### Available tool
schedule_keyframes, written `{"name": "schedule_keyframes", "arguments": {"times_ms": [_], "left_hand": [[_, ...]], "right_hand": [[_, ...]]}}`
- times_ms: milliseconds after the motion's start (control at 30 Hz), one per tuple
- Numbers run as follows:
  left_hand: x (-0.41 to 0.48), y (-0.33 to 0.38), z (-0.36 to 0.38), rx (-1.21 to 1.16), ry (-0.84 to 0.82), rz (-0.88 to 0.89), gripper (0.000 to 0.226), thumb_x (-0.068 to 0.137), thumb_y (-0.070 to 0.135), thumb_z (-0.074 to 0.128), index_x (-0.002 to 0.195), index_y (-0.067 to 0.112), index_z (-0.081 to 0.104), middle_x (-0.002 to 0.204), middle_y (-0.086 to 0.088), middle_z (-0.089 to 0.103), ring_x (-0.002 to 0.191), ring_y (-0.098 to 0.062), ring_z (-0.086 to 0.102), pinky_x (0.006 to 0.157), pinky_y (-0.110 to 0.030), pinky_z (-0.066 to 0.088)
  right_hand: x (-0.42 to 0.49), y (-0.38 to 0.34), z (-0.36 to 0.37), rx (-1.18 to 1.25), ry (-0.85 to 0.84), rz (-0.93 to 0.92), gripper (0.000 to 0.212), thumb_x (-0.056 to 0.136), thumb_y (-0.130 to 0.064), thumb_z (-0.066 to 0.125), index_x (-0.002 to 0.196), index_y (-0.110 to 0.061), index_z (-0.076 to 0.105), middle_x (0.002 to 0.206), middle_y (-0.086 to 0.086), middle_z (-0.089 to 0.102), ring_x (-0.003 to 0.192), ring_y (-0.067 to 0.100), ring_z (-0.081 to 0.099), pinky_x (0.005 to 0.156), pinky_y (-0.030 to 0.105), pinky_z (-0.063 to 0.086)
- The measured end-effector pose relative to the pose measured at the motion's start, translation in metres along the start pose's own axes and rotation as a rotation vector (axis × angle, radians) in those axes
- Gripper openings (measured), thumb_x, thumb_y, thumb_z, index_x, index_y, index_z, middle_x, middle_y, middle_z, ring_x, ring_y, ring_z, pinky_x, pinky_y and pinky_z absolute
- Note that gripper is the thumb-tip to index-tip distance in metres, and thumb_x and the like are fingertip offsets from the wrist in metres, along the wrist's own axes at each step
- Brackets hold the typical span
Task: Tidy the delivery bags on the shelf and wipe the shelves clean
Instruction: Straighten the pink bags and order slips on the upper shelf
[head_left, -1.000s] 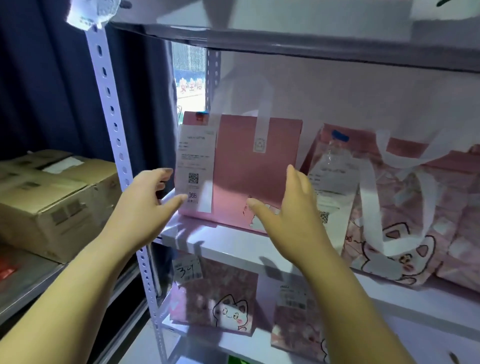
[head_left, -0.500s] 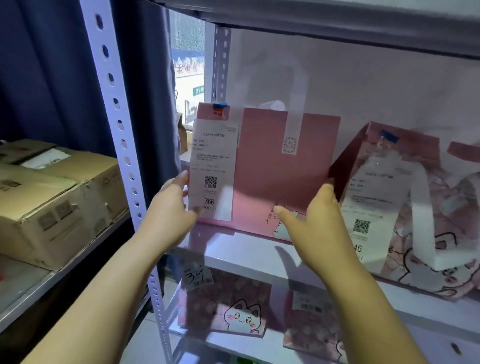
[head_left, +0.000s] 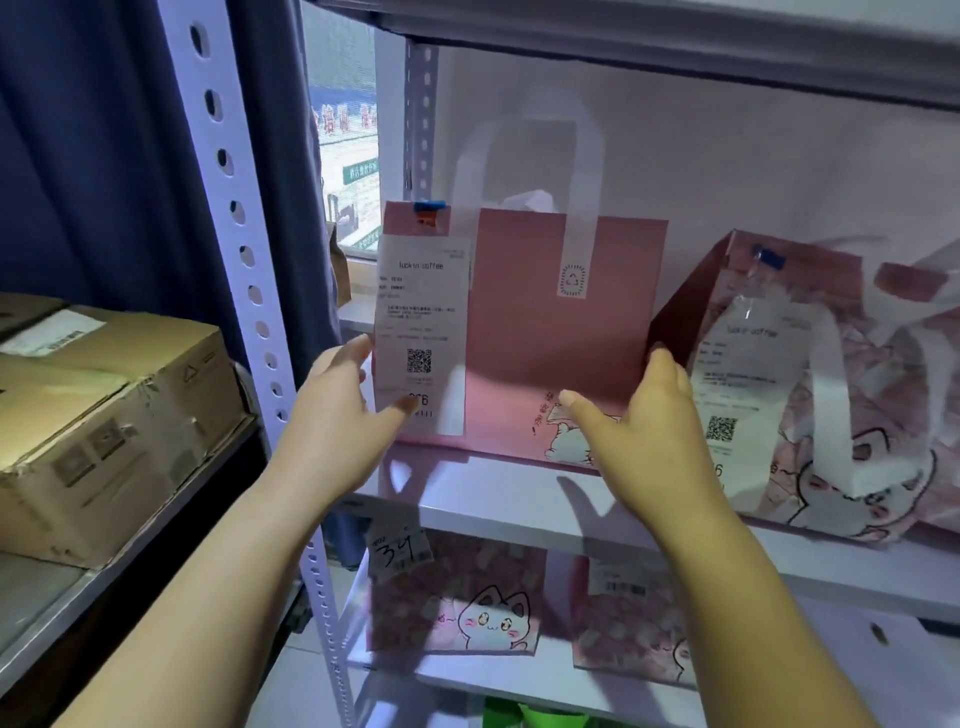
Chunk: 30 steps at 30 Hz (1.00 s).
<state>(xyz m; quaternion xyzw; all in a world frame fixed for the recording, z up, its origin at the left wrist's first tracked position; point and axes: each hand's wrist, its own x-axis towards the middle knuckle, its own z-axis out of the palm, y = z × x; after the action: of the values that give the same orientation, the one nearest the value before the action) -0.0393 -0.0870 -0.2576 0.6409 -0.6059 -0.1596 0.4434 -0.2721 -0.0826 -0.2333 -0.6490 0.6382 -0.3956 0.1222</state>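
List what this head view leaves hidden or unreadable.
Head view:
- Contents of the pink bag: hidden by its front wall.
- Small print on the receipt: too small; the left hand thumb partly covers its number.
- The right hand: fingers go behind the bag's edge.
- The cat-print bag: cut off by the right frame edge.

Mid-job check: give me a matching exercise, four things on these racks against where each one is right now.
Things
1. pink bag with receipt 366
2. cat-print bag with white handles
3. cardboard boxes
4. bag tagged 34

Places
A. standing on the lower shelf
B. on the neighbouring rack to the left
C. gripped at its side edges by the left hand and right hand
D. tilted on the middle shelf, right of both hands

Pairs: 1-C, 2-D, 3-B, 4-A
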Motion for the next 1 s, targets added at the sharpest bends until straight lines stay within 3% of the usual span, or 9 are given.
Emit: {"name": "schedule_keyframes", "arguments": {"times_ms": [100,233,400,533,667,867,1000], "left_hand": [[-0.006,0.006,-0.008,0.031,0.079,0.111,0.056,0.082,0.037,0.066,0.132,0.028,0.044,0.121,0.018,0.040,0.116,-0.006,0.045,0.088,-0.030,0.044],[-0.011,0.020,-0.013,0.033,0.109,0.198,0.043,0.082,0.044,0.063,0.121,0.028,0.052,0.115,0.014,0.049,0.101,-0.004,0.049,0.069,-0.015,0.039],[-0.023,0.046,0.001,0.040,0.018,0.338,0.029,0.082,0.035,0.066,0.109,0.025,0.063,0.101,0.013,0.061,0.094,-0.009,0.057,0.081,-0.029,0.047],[-0.034,0.064,0.026,0.069,-0.061,0.402,0.023,0.082,0.032,0.066,0.103,0.022,0.067,0.096,0.011,0.063,0.085,-0.006,0.056,0.077,-0.026,0.044],[-0.041,0.084,0.056,0.080,-0.148,0.429,0.024,0.083,0.037,0.062,0.101,0.022,0.067,0.095,0.010,0.063,0.084,-0.008,0.058,0.074,-0.029,0.048],[-0.046,0.113,0.102,0.075,-0.168,0.420,0.021,0.082,0.035,0.064,0.099,0.022,0.065,0.095,0.007,0.064,0.082,-0.010,0.060,0.073,-0.031,0.050],[-0.046,0.125,0.131,0.080,-0.112,0.361,0.039,0.080,0.035,0.068,0.114,0.019,0.060,0.107,0.003,0.062,0.085,-0.014,0.060,0.077,-0.036,0.052]], "right_hand": [[-0.010,-0.002,-0.005,-0.012,0.082,-0.047,0.077,0.084,-0.045,0.062,0.144,-0.011,0.027,0.147,0.004,0.032,0.134,0.020,0.032,0.108,0.033,0.031],[-0.024,-0.002,-0.017,-0.020,0.139,-0.092,0.056,0.085,-0.045,0.061,0.133,-0.019,0.045,0.135,-0.003,0.048,0.122,0.014,0.046,0.096,0.028,0.037],[-0.046,0.014,-0.044,-0.246,0.176,-0.100,0.040,0.087,-0.042,0.059,0.118,-0.017,0.059,0.118,-0.002,0.062,0.106,0.017,0.057,0.084,0.032,0.045],[-0.058,0.037,-0.074,-0.401,0.179,-0.039,0.039,0.089,-0.044,0.055,0.118,-0.018,0.060,0.115,0.000,0.064,0.104,0.020,0.058,0.081,0.036,0.049],[-0.062,0.070,-0.104,-0.415,0.231,0.061,0.035,0.087,-0.044,0.058,0.111,-0.019,0.062,0.109,-0.001,0.065,0.097,0.021,0.059,0.069,0.032,0.044],[-0.049,0.128,-0.144,-0.431,0.241,0.135,0.042,0.088,-0.043,0.058,0.120,-0.016,0.056,0.116,0.006,0.058,0.098,0.026,0.056,0.074,0.035,0.044],[-0.034,0.163,-0.163,-0.418,0.191,0.176,0.052,0.086,-0.043,0.060,0.127,-0.013,0.047,0.122,0.010,0.051,0.102,0.030,0.053,0.075,0.036,0.043]]}}
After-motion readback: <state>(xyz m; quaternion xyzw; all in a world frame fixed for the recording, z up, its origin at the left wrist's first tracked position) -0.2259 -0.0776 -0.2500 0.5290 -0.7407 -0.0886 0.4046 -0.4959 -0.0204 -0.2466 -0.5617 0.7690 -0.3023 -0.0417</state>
